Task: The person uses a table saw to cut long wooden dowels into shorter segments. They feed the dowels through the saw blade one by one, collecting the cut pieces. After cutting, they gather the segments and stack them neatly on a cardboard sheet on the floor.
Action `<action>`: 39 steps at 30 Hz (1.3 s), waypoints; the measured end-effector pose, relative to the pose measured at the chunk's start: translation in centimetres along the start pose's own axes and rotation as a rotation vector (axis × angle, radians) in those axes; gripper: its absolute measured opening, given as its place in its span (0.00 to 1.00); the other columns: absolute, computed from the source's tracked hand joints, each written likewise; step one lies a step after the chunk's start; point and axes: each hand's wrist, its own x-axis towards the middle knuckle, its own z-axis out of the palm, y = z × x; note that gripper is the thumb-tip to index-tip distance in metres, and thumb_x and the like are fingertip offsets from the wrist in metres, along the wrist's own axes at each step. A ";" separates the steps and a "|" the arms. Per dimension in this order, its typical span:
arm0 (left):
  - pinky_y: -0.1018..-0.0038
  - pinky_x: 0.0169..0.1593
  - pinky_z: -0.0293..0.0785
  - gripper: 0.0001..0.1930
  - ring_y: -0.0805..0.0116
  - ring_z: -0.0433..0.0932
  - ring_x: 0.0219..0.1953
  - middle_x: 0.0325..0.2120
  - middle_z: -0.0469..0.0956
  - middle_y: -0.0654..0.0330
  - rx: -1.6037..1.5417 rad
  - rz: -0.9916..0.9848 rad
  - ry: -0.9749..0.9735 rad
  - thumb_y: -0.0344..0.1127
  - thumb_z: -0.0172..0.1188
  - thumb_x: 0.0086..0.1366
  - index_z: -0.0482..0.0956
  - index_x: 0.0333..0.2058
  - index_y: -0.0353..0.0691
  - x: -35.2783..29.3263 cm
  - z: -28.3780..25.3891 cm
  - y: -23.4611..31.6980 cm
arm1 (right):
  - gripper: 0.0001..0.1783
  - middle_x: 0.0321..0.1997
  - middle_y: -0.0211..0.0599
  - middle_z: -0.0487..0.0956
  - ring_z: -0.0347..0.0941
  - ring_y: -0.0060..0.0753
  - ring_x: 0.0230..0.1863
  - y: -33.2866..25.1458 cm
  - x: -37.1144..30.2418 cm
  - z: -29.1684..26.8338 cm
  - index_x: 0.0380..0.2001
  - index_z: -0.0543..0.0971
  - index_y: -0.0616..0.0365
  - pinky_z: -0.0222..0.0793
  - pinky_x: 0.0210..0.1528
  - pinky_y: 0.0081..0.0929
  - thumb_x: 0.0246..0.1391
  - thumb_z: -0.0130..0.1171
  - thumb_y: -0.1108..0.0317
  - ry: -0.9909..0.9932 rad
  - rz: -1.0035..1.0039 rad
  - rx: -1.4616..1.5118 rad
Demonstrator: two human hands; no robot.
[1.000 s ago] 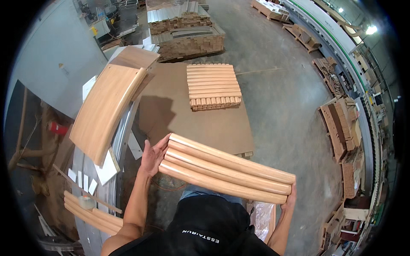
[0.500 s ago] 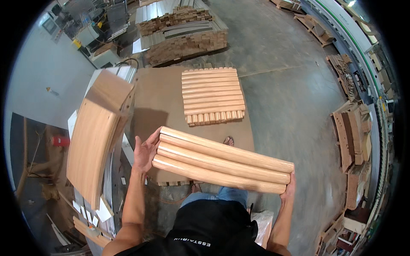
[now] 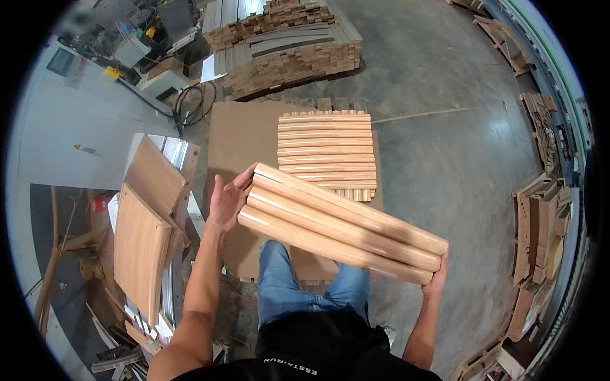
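I carry three long rounded wooden rails (image 3: 337, 223) side by side at waist height, tilted down to the right. My left hand (image 3: 227, 200) presses flat against their left ends. My right hand (image 3: 437, 278) cups the right ends from below. Just beyond them, a neat stack of the same rounded wooden rails (image 3: 327, 152) lies on a brown board pallet (image 3: 244, 140) on the floor.
Curved wooden panels (image 3: 141, 241) lean on a metal stand at my left. Large piles of timber pieces (image 3: 286, 44) lie at the back. More wooden parts (image 3: 540, 235) stand along the right wall. Grey concrete floor (image 3: 445, 146) spreads to the right.
I have stepped forward with the rails; the stacked rails on the pallet are now closer and just ahead of my load. The curved panels have slid further to my left.
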 end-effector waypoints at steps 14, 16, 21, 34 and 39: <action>0.64 0.74 0.53 0.48 0.58 0.58 0.72 0.71 0.59 0.50 -0.122 -0.094 -0.101 0.72 0.34 0.72 0.55 0.71 0.30 27.6 -26.2 -21.5 | 0.31 0.63 0.36 0.75 0.72 0.37 0.62 21.6 27.1 2.3 0.66 0.69 0.53 0.70 0.63 0.39 0.72 0.43 0.43 0.018 0.037 -0.052; 0.64 0.74 0.53 0.47 0.58 0.60 0.71 0.70 0.61 0.50 -0.121 -0.087 -0.094 0.71 0.34 0.72 0.56 0.70 0.30 31.6 -29.3 -24.2 | 0.31 0.63 0.36 0.75 0.73 0.37 0.61 25.1 31.7 2.1 0.65 0.70 0.53 0.70 0.63 0.39 0.72 0.44 0.43 -0.004 0.031 -0.050; 0.65 0.73 0.57 0.47 0.58 0.64 0.69 0.68 0.64 0.49 -0.081 -0.085 -0.080 0.71 0.36 0.72 0.58 0.69 0.30 38.9 -33.3 -28.3 | 0.30 0.63 0.37 0.76 0.73 0.39 0.61 29.8 40.5 1.5 0.64 0.70 0.53 0.71 0.63 0.40 0.72 0.42 0.44 -0.009 0.027 -0.079; 0.68 0.70 0.62 0.48 0.61 0.69 0.65 0.64 0.68 0.52 -0.059 -0.170 -0.008 0.74 0.36 0.71 0.64 0.66 0.30 49.4 -36.7 -33.2 | 0.30 0.62 0.45 0.76 0.75 0.43 0.59 31.5 52.7 2.3 0.62 0.70 0.58 0.74 0.60 0.42 0.70 0.45 0.46 0.005 0.000 -0.143; 0.66 0.69 0.62 0.46 0.62 0.69 0.64 0.64 0.69 0.53 0.081 -0.211 -0.011 0.72 0.37 0.72 0.64 0.67 0.32 50.2 -36.4 -33.7 | 0.28 0.62 0.43 0.76 0.75 0.42 0.59 31.9 52.5 1.7 0.62 0.71 0.56 0.73 0.61 0.41 0.71 0.44 0.47 -0.037 0.043 -0.146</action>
